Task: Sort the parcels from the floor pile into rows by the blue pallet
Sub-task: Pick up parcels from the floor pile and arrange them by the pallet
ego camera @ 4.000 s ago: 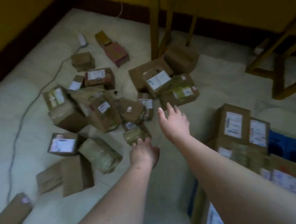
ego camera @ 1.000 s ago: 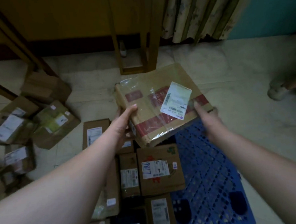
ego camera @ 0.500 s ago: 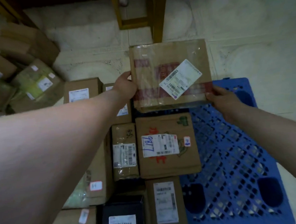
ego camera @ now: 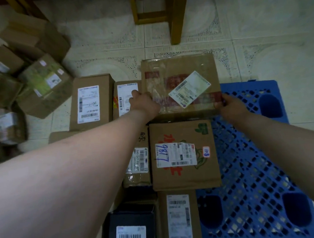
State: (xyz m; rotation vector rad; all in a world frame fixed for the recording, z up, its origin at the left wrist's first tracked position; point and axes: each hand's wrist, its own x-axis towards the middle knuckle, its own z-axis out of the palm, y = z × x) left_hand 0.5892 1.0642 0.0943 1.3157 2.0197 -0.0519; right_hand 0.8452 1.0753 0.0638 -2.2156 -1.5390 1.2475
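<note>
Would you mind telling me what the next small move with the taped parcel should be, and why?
Probably lower it flat and let go. Both the left hand and right hand grip the taped parcel by its sides, and it sits at the far end of the row, just beyond the parcel marked 9817, roughly in line with it and beside the blue pallet.

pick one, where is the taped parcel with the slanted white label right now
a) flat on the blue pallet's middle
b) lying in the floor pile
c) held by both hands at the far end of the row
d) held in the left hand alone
c: the left hand and right hand each grip a side of the taped parcel, just beyond the 9817 box.
</note>
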